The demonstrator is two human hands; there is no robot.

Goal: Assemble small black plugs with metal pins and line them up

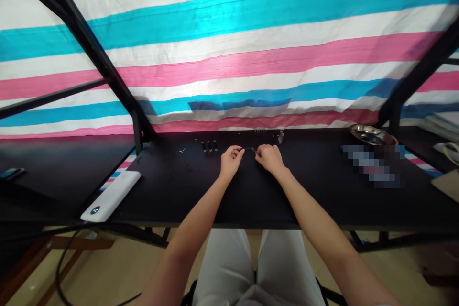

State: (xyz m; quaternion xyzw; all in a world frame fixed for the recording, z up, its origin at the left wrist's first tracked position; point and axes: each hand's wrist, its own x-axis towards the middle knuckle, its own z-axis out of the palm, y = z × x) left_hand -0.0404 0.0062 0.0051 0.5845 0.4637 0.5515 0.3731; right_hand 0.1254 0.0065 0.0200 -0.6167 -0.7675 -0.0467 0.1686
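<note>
Over the middle of the black table (172,201), my left hand (231,160) pinches one end of a small dark strip-like piece (247,148). My right hand (269,157) has its fingers closed at the other end of it. The piece spans the gap between both hands; it is too small and dark to tell its kind. Left of my left hand, three short dark cylinders with light ends (209,146) stand in a row. Beyond my right hand are a small clear object (280,136) and several tiny pieces (260,130) at the table's back edge.
A white power bank (111,196) lies at the left edge with a black cable (59,263) below. Toward the right are a shiny metal dish (373,135) and a blurred-out object (375,166). White scraps (181,150) lie left. Black frame posts (89,52) and a striped sheet (251,57) enclose the table.
</note>
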